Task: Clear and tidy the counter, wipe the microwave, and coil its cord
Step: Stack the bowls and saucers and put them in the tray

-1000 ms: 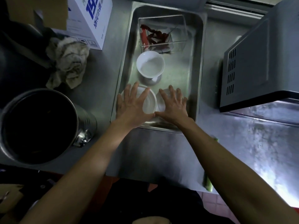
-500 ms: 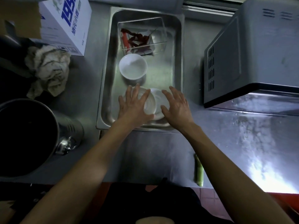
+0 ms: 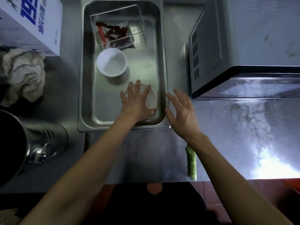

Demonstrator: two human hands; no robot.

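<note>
A steel tray (image 3: 90,117) lies on the counter with a white bowl (image 3: 112,62), a clear box of red chillies (image 3: 115,34) and a stack of white saucers (image 3: 151,99) inside. My left hand (image 3: 137,101) rests flat with spread fingers on the saucers in the tray's near right corner. Just outside the tray's right rim, my right hand (image 3: 181,111) hovers open and holds nothing. The grey microwave (image 3: 243,38) stands to the right, its vented side facing the tray. Its cord is out of sight.
A crumpled rag (image 3: 21,75) lies at the left beside a white printed box (image 3: 32,21). A large steel pot (image 3: 24,143) stands at the near left. A green pepper (image 3: 191,163) lies by the counter's front edge. The counter surface (image 3: 243,135) right of my arm is wet and shiny.
My right hand has lifted off the saucers and moved right, out over the tray's rim. The left hand has stayed on the saucers, which now lie stacked. My view has shifted right.
</note>
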